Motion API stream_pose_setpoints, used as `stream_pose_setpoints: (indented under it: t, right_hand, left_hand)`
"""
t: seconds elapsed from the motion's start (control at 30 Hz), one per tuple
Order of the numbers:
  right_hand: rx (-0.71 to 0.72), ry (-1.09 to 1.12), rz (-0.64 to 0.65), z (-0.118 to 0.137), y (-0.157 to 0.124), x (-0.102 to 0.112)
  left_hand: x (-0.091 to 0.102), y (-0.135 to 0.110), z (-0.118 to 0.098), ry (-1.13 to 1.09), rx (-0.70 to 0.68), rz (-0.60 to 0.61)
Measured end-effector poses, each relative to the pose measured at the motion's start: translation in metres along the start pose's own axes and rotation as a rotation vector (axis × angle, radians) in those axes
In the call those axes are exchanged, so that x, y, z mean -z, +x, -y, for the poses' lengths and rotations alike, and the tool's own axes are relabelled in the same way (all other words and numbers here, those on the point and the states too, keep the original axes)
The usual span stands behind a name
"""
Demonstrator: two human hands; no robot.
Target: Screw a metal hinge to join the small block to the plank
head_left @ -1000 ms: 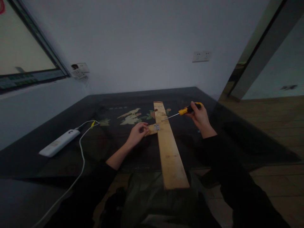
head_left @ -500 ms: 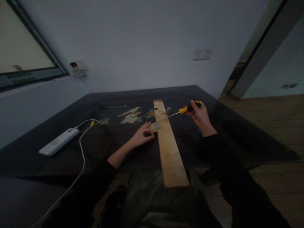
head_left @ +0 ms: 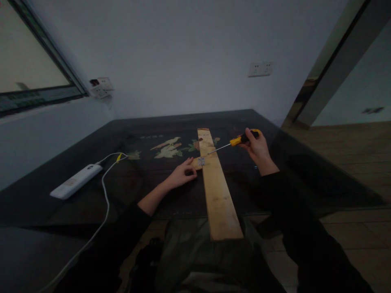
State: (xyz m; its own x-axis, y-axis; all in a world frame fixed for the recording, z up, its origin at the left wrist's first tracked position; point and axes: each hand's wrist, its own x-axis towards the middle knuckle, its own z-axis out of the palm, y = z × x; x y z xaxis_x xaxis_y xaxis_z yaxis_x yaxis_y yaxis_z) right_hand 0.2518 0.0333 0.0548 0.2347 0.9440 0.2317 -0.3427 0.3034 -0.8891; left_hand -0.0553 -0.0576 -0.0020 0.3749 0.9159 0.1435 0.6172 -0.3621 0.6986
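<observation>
ok so your left hand point(head_left: 183, 174) has shifted in, half-curled, maybe steadying the small wood piece point(head_left: 197, 164) by the hinge point(head_left: 201, 161), while your right hand point(head_left: 258, 150) keeps the screwdriver point(head_left: 236, 141) gripped, angled over the plank point(head_left: 220, 199)

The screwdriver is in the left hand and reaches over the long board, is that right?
Not the left hand: the head view shows the screwdriver in the right hand. It does reach over the long board.
</observation>
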Motion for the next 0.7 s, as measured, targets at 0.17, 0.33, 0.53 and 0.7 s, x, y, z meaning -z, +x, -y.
stream_pose_setpoints:
  t: [0.17,0.33,0.53,0.7]
  right_hand:
    - [0.001,-0.011,0.004,-0.0005,-0.0002,0.0000]
    - [0.007,-0.008,0.005,-0.0018,0.0001,0.0003]
    - [0.006,-0.013,0.014,-0.0014,0.0004,0.0008]
    - [0.005,-0.014,0.002,-0.0018,0.0007,0.0003]
  left_hand:
    - [0.0007,0.0001,0.0009,-0.010,-0.004,-0.007]
    - [0.0037,-0.0012,-0.0016,-0.005,-0.008,0.005]
    - [0.0058,-0.0016,-0.0017,0.016,-0.021,0.006]
    - [0.0086,-0.0021,-0.0039,0.052,-0.024,0.028]
